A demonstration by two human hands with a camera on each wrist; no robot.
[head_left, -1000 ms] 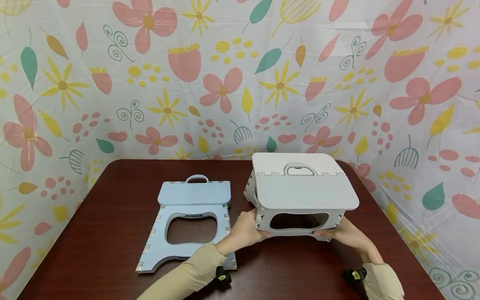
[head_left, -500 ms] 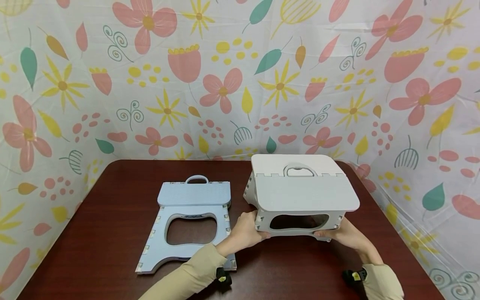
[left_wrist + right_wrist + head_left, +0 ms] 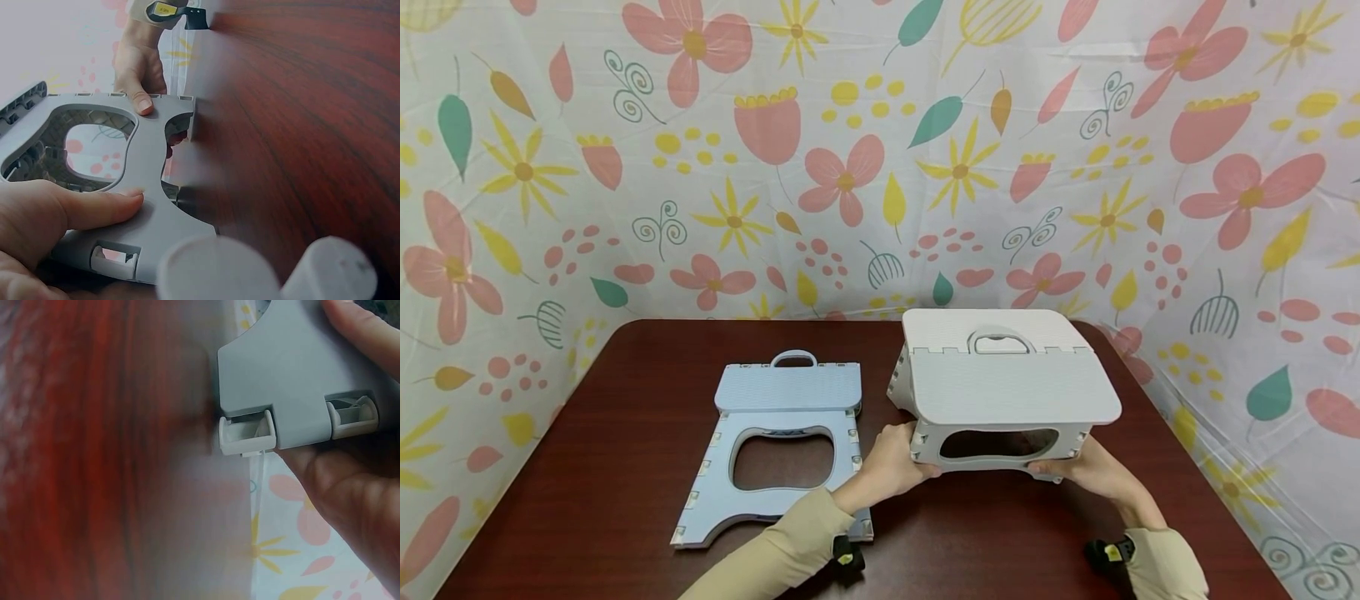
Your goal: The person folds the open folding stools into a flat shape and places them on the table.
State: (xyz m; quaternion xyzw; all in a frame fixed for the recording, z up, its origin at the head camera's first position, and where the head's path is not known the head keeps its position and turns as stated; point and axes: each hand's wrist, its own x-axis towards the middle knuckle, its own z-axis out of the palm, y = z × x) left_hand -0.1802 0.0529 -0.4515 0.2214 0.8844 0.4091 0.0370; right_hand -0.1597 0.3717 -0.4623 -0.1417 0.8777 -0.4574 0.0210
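White stool, right of blue stool: my left hand and right hand have fingers clamped on its near side.

Table: we count 1. At the table: white stool plus light-blue stool, 2 stools. Above the table, we count left hand and right hand, 2 hands; 2 beige sleeves; 2 black wrist devices. Behind the table: 1 floral backdrop.

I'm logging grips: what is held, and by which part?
The white plastic folding stool, by opposite sides of its near leg panel: left hand and right hand.
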